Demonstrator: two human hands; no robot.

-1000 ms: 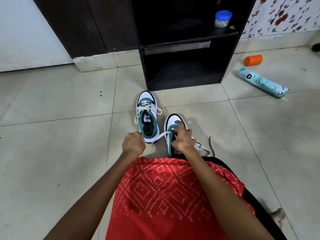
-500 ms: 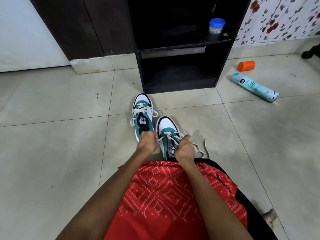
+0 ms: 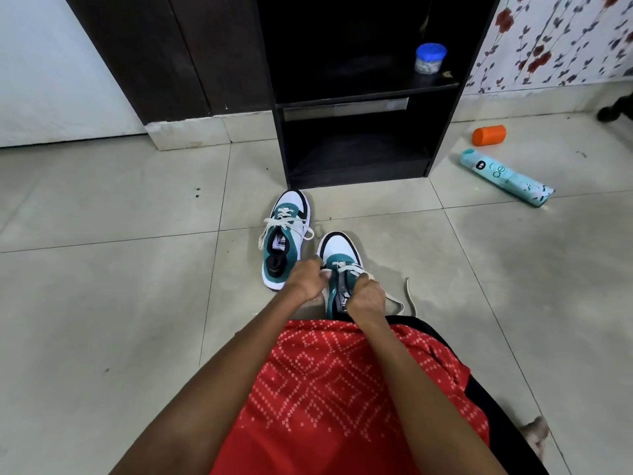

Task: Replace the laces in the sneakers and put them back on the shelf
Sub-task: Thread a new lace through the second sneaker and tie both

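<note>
While both hands meet over the near sneaker (image 3: 339, 249), it stands on the tiled floor (image 3: 102, 303) with its white toe pointing to 12 o'clock, just in front of the person's lap and its red patterned cloth (image 3: 335, 389). The left hand (image 3: 306, 282) sits at the shoe's 9 o'clock side, fingers curled, thumb and fingertips pinching the pale lace (image 3: 346, 268) where it crosses the tongue. The right hand (image 3: 365, 299) is at the 3 o'clock side, closed in a fist round the same lace. A loose end trails out from under it onto the tiles toward 3 o'clock.

The far sneaker (image 3: 286, 231) stands at 11 o'clock from the near one, just beside it but apart, already laced, its lace ends hanging over both sides. At 12 o'clock rises the black shelf (image 3: 442, 132). Its bottom compartment holds no shoe, and a small blue-lidded jar (image 3: 430, 58) stands on the board above. At 2 o'clock, an orange tub (image 3: 488, 135) and a turquoise spray can (image 3: 505, 176) lie on their sides, near each other.
</note>
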